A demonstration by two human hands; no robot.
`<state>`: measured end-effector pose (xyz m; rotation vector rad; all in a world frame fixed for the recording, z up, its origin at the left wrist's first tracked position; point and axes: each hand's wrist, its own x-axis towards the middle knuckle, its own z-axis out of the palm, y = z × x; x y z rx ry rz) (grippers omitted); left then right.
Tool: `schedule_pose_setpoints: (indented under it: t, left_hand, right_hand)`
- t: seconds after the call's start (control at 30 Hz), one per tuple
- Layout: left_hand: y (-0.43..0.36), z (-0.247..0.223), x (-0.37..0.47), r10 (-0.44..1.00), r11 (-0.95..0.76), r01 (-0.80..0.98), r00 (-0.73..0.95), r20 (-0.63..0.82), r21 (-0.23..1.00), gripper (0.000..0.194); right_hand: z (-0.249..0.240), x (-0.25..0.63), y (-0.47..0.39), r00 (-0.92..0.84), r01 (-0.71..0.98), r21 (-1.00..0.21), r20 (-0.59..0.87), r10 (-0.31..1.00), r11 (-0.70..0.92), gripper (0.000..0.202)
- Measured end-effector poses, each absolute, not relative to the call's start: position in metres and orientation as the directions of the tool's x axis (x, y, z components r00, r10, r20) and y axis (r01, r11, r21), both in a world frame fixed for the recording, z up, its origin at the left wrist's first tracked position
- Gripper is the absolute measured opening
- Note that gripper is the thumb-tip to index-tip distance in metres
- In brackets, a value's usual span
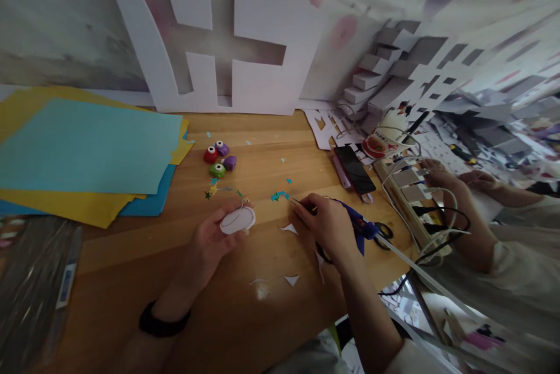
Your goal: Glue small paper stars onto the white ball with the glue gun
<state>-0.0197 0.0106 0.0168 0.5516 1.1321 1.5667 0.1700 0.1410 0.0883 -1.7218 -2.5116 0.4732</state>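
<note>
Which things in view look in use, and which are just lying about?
Apparently in use:
- white oval disc, in the left hand
- tweezers, in the right hand
- blue-green star cutouts, by their tips

Seemingly lying about:
- light-blue paper sheet
- green big-eyed figure
- smartphone
- white triangular scrap

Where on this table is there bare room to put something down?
A wide bare patch of table lies between the coloured sheets, dark packet and left hand. A second, with a few bits, lies between the eyed figures and phone. Star pieces and white scraps crowd the space by the right hand; a cup and power strip crowd the right side.
</note>
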Motion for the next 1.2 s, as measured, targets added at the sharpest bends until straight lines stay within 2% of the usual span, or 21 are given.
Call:
schedule_pose_setpoints:
  t: [0.17, 0.43, 0.5, 0.6, 0.73, 0.83, 0.97, 1.2]
  left_hand:
    - [0.010, 0.018, -0.019, 0.926, 0.024, -0.506, -0.313, -0.209, 0.862, 0.050]
    - [0.010, 0.016, -0.020, 0.930, 0.038, -0.520, -0.293, -0.220, 0.853, 0.051]
    - [0.011, 0.017, -0.020, 0.929, 0.049, -0.522, -0.290, -0.231, 0.852, 0.052]
    - [0.010, 0.021, -0.019, 0.922, 0.056, -0.514, -0.302, -0.241, 0.856, 0.053]
    - [0.009, 0.025, -0.017, 0.920, 0.067, -0.497, -0.303, -0.246, 0.865, 0.051]
    - [0.009, 0.025, -0.016, 0.924, 0.054, -0.502, -0.302, -0.233, 0.863, 0.050]
    - [0.008, 0.027, -0.018, 0.933, 0.066, -0.488, -0.280, -0.227, 0.870, 0.050]
    - [0.008, 0.032, -0.019, 0.946, 0.069, -0.474, -0.247, -0.208, 0.878, 0.050]
  right_hand:
    - [0.084, 0.163, 0.139, -0.361, 0.916, -0.245, -0.152, 0.920, 0.319, 0.021]
    - [0.083, 0.159, 0.142, -0.345, 0.929, -0.193, -0.151, 0.926, 0.315, 0.016]
    - [0.083, 0.161, 0.141, -0.344, 0.921, -0.244, -0.140, 0.929, 0.304, 0.015]
    - [0.084, 0.168, 0.139, -0.370, 0.855, -0.435, -0.134, 0.919, 0.281, 0.015]
    - [0.092, 0.174, 0.134, -0.491, 0.633, -0.750, -0.197, 0.849, 0.192, 0.022]
    - [0.102, 0.170, 0.128, -0.578, 0.465, -0.884, -0.262, 0.773, 0.048, 0.029]
    - [0.112, 0.156, 0.123, -0.672, 0.326, -0.939, -0.314, 0.671, -0.113, 0.036]
    - [0.116, 0.137, 0.119, -0.724, 0.299, -0.918, -0.397, 0.565, -0.262, 0.037]
